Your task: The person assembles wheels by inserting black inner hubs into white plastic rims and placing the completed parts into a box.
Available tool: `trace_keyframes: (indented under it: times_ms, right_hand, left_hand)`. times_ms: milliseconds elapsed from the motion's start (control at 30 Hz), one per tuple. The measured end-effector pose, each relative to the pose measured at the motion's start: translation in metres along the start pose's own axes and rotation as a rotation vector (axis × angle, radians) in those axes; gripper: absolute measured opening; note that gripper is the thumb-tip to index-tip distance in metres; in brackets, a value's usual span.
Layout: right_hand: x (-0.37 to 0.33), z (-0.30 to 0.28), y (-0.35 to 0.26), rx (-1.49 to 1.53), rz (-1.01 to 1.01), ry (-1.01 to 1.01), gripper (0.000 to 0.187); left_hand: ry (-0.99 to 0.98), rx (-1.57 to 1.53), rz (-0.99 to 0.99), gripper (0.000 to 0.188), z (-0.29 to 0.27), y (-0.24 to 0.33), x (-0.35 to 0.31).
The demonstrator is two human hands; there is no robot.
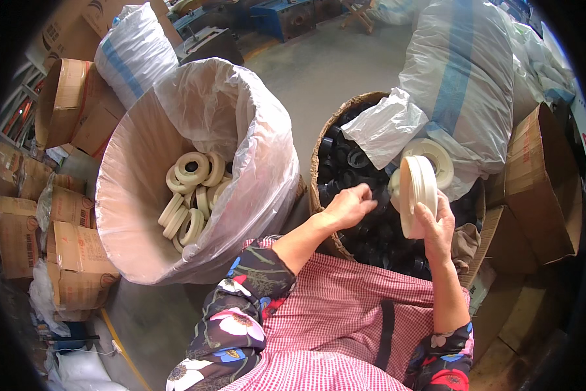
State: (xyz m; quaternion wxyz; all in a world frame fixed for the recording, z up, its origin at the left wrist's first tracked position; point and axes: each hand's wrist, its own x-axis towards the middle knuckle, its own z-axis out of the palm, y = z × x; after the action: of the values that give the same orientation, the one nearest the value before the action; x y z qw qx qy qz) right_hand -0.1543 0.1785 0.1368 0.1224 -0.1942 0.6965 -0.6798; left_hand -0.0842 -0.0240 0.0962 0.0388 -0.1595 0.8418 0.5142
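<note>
My right hand point(438, 225) grips a cream plastic ring point(418, 195), held on edge above a round cardboard-sided container point(317, 176) of black plastic parts point(384, 244). To the left of the ring is my left hand point(351, 206), its fingers curled together over the black parts; whatever they may hold is hidden. Just behind the held ring, a flanged cream ring point(439, 161) lies against a white woven sack point(475, 78). Several more cream rings point(192, 168) are heaped inside a large round bin with a clear plastic liner point(127, 189) at the left.
A crumpled white bag point(387, 127) lies over the black parts. Open cardboard boxes point(541, 189) stand at the right, and stacked cartons point(78, 247) line the left. Another white sack point(136, 52) leans behind the lined bin. Bare grey floor point(306, 78) runs between the containers.
</note>
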Motion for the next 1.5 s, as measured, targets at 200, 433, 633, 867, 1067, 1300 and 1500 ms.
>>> trace_keyframes:
  times_ms: [200,433,633,867,1067,1300,1500]
  right_hand:
    - [-0.003,0.004,0.006,0.372,0.276,-0.260,0.063]
    - [-0.002,0.006,0.000,0.208,0.090,-0.291,0.063]
    - [-0.002,0.006,-0.014,-0.069,-0.204,-0.361,0.057]
    - [-0.002,0.004,-0.034,-0.405,-0.622,-0.425,0.063]
    - [-0.003,0.001,-0.016,0.158,0.129,-0.328,0.065]
    - [0.015,-0.023,-0.005,-0.038,0.680,-0.618,0.034]
    - [0.035,-0.029,0.033,-0.751,-0.110,0.052,0.026]
  left_hand:
    - [-0.018,-0.318,0.375,0.026,0.001,0.019,-0.005]
    - [-0.091,-0.532,0.280,0.055,-0.006,0.031,-0.008]
    - [-0.403,-0.969,0.126,0.064,-0.006,0.029,-0.001]
    - [-0.751,-1.475,0.061,0.058,-0.001,0.015,0.006]
    - [-0.435,-0.756,0.190,0.071,-0.005,0.020,0.010]
    - [-0.448,-0.753,0.212,0.066,-0.017,0.019,0.007]
    - [-0.188,-0.937,0.161,0.053,-0.049,0.022,0.003]
